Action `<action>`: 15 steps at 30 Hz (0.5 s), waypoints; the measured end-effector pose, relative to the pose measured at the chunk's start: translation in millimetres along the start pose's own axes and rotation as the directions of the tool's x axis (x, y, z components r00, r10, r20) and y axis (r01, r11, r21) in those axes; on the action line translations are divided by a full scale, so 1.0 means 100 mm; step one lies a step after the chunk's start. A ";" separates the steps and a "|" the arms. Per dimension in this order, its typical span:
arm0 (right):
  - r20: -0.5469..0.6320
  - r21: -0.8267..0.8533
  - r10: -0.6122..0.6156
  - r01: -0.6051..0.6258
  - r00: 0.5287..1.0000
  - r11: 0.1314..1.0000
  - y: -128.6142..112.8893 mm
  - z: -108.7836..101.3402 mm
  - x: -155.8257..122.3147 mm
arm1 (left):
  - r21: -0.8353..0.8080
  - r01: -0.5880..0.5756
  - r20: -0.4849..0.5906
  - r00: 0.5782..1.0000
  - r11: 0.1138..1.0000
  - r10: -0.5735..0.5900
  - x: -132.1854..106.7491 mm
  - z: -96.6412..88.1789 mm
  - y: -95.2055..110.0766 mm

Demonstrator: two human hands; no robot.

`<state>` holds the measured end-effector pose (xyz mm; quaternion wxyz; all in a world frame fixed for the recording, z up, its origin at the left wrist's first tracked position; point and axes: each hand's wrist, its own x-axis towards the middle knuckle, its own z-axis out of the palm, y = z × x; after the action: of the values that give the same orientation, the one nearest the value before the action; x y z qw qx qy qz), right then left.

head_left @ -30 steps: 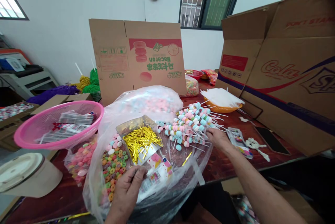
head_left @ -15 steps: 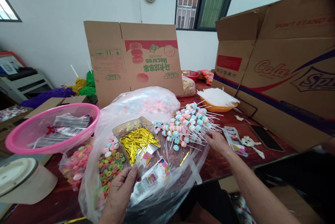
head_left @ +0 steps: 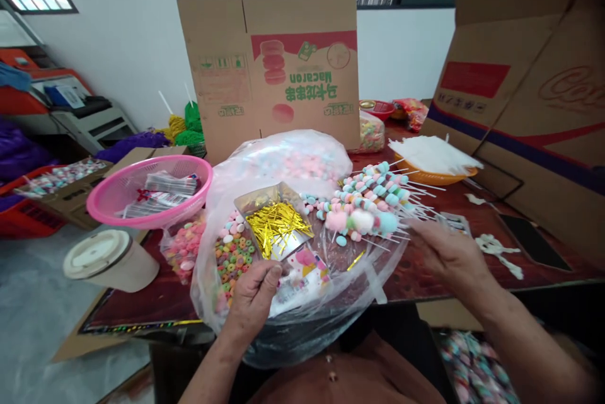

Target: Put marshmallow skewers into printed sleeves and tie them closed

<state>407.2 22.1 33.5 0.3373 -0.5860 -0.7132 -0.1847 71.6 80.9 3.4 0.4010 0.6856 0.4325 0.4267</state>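
My left hand [head_left: 255,294] is closed in a pinch on the edge of a clear printed candy bag [head_left: 307,268]. Held out to the left from my right hand [head_left: 449,256] is a marshmallow skewer [head_left: 362,222] in pink, white and blue; the fingers close around its stick end. Behind it lies a pile of similar skewers [head_left: 373,183], white sticks pointing right. A box of gold twist ties [head_left: 276,227] stands just beyond my left hand. Ring-shaped candies [head_left: 234,259] lie to its left, on a large clear plastic bag [head_left: 293,341].
A pink basket [head_left: 101,202] with flat packets and a lidded tub [head_left: 113,265] are at left. An upright Macaron carton [head_left: 212,82] stands behind. Right are an orange basket [head_left: 432,177] of white sticks, a phone [head_left: 534,243] and a large cardboard box [head_left: 534,95].
My right hand has drawn one skewer off the pile toward me. The left hand keeps its pinch on the candy bag. The view has tilted down and turned left.
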 end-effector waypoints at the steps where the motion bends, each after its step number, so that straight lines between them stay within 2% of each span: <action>1: 0.013 0.027 -0.079 0.079 0.997 0.997 -0.09 -0.02 -0.03 | 0.020 -0.044 0.008 0.999 0.999 0.044 0.01 -0.01 0.01; 4: 0.076 0.059 -0.206 0.202 0.976 0.978 -0.28 -0.05 -0.11 | 0.059 -0.131 0.016 0.991 0.990 0.130 0.02 -0.02 0.03; 6: 0.130 0.086 -0.243 0.234 0.961 0.968 -0.30 -0.06 -0.16 | 0.090 -0.166 0.024 0.986 0.982 0.164 0.03 -0.04 0.03; 11: 0.270 0.122 -0.253 0.228 0.929 0.966 -0.18 -0.10 -0.30 | 0.193 -0.275 0.130 0.959 0.942 0.253 0.06 -0.06 0.05; 15: 0.346 0.212 -0.250 0.184 0.904 0.960 -0.20 -0.13 -0.27 | 0.281 -0.342 0.236 0.930 0.897 0.281 0.10 0.00 0.09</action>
<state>393.4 -11.2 26.7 0.2243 -0.4952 -0.8381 -0.0443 76.1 87.1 14.2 0.2510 0.8390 0.3394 0.3432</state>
